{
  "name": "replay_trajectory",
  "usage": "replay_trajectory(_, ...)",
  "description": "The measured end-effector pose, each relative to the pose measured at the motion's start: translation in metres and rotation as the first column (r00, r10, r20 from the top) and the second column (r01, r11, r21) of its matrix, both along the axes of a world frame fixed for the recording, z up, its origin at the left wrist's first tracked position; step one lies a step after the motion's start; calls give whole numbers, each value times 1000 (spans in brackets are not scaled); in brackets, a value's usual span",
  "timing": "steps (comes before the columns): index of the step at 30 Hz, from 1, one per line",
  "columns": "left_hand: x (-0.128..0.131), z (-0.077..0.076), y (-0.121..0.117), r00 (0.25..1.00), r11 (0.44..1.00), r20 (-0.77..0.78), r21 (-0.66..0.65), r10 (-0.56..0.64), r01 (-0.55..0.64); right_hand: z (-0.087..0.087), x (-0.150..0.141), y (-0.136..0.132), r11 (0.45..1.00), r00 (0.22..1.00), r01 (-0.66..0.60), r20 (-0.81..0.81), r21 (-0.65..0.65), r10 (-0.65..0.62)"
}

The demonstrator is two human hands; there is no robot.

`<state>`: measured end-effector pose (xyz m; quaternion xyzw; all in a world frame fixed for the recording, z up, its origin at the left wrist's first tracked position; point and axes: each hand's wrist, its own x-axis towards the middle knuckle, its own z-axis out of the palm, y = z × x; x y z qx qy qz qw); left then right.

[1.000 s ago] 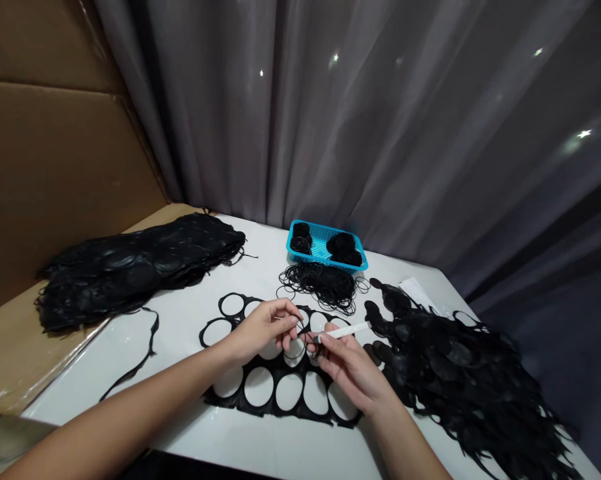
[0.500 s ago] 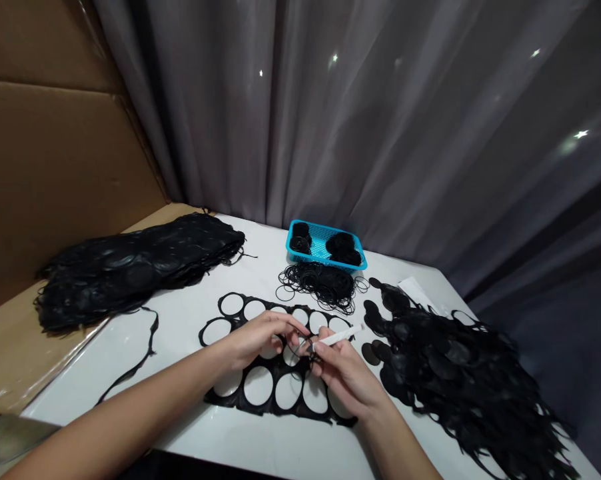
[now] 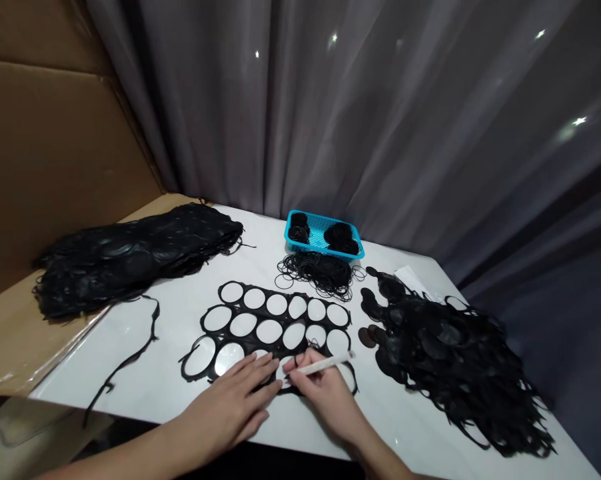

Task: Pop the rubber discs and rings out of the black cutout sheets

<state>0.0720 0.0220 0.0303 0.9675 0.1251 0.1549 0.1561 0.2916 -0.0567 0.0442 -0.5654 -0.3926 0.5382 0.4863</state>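
Observation:
A black rubber-like sheet with rows of round holes [image 3: 235, 339] lies on the white table. My left hand [image 3: 238, 393] rests flat on its near edge, fingers stretched out. Just to the right, my right hand [image 3: 325, 393] pinches a slim white pen-like tool [image 3: 325, 363], its tip down at a hole in the bottom row. Thin black loops [image 3: 312, 344] show by the right fingers; whether they are held I cannot tell. The hands partly cover the bottom row of holes.
Behind the sheet lies a heap of thin black rings [image 3: 325, 272], beside a blue basket [image 3: 363, 253] with black bundles. A thick stack of black sheets [image 3: 135, 257] lies left, a pile of black discs and scraps [image 3: 455, 360] right. A loose black strip [image 3: 130, 360] lies front left.
Both hands have come down toward the near edge of the sheet. My left hand has gone from curled fingers near the tool to lying flat. The white tool now points down into the bottom row.

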Motion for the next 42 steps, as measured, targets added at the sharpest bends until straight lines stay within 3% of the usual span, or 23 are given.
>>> replay_trajectory(4,-9,-3,-5,997,996,-71,85,3,3,-12,-11,-14,995,963,-57,269,79,34)
replay_trajectory(12,-10,1,-5,996,997,-89,68,-20,26,-10,-12,-18,994,875,-83,483,73,37)
replay_trajectory(19,-9,-9,-11,997,998,-81,63,11,-6,-13,-13,-21,995,859,-66,512,74,19)
replay_trajectory(25,-7,-6,-12,998,999,-56,34,32,-30,-13,-16,-23,994,817,-86,576,69,31)
replay_trajectory(37,-4,-2,-13,995,999,-89,30,38,-35,-18,-19,-26,980,761,-87,647,180,-51)
replay_trajectory(39,-4,-2,-13,994,999,-106,40,40,-36,-24,-23,-30,962,719,-144,692,231,-59)
replay_trajectory(42,-5,-4,-12,995,998,-85,34,57,-54,-35,-28,-35,910,557,-289,825,297,-93)
